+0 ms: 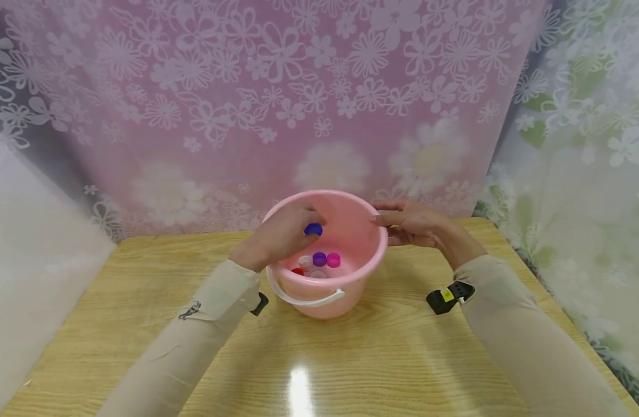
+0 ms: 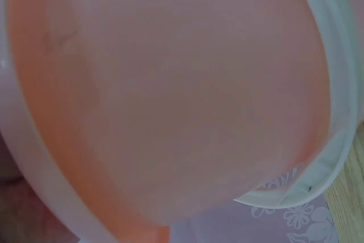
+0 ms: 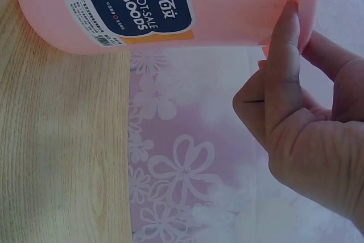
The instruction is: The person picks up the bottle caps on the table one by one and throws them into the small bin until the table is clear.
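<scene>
A pink bucket (image 1: 324, 298) stands on the table, its white handle (image 1: 311, 302) hanging down at the front. My left hand (image 1: 283, 231) reaches over the rim into it and pinches a blue bottle cap (image 1: 313, 229). On the bucket's floor lie a purple cap (image 1: 319, 259), a pink cap (image 1: 333, 259), a red cap (image 1: 297, 271) and whitish ones (image 1: 305, 262). With thumb and fingers, my right hand (image 3: 307, 95) grips the bucket's rim on the right side. The left wrist view shows mostly the bucket's outer wall (image 2: 187, 83); the left fingers are hidden there.
The wooden table (image 1: 319, 365) carries the bucket near its back edge. Behind it hangs a pink flowered curtain (image 1: 236, 133), and a pale flowered curtain (image 1: 585, 191) is on the right. A label (image 3: 136, 9) is stuck on the bucket's outer wall.
</scene>
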Available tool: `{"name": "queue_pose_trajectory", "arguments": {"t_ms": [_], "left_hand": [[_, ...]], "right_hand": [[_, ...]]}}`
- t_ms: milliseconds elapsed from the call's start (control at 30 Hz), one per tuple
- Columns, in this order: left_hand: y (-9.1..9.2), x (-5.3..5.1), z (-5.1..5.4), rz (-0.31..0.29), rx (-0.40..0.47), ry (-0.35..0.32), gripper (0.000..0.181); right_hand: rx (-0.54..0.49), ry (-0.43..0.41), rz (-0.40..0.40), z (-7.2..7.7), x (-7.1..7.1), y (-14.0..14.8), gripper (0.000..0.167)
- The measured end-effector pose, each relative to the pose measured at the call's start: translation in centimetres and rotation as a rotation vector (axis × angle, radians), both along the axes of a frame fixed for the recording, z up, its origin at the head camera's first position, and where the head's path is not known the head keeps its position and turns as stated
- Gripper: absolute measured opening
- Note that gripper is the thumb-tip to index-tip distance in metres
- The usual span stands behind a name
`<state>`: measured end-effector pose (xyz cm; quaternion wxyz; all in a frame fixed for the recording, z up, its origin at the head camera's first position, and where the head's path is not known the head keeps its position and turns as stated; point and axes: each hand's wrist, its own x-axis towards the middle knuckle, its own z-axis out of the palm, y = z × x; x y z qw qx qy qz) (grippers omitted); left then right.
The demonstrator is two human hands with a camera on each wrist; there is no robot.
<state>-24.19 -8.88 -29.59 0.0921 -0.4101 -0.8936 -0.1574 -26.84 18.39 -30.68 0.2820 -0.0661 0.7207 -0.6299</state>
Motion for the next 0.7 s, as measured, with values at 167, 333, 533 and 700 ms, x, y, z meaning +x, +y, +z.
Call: {"name": "queue_pose_trajectory", "arguments": {"t_ms": [167,333,533,700], "left_hand": [[0.1,-0.1,-0.3,-0.006,-0.015,-0.002,0.017],[0.2,-0.1,-0.3,0.021,-0.089,-0.027,0.021],[-0.4,-0.2,-0.1,0.105,-0.086,-0.026,0.024],[-1.5,0.0,0.0,0.170,0.005,-0.017,0.026]], "right_hand": [[-0.012,-0.012,0.002,-0.1,0.0,0.0,0.065],[-0.010,-0.005,0.013,0.0,0.0,0.1,0.065],[-0.002,-0.002,0.010,0.1,0.0,0.0,0.065],[-0.002,-0.013,-0.001,0.1,0.0,0.0,0.064]]}}
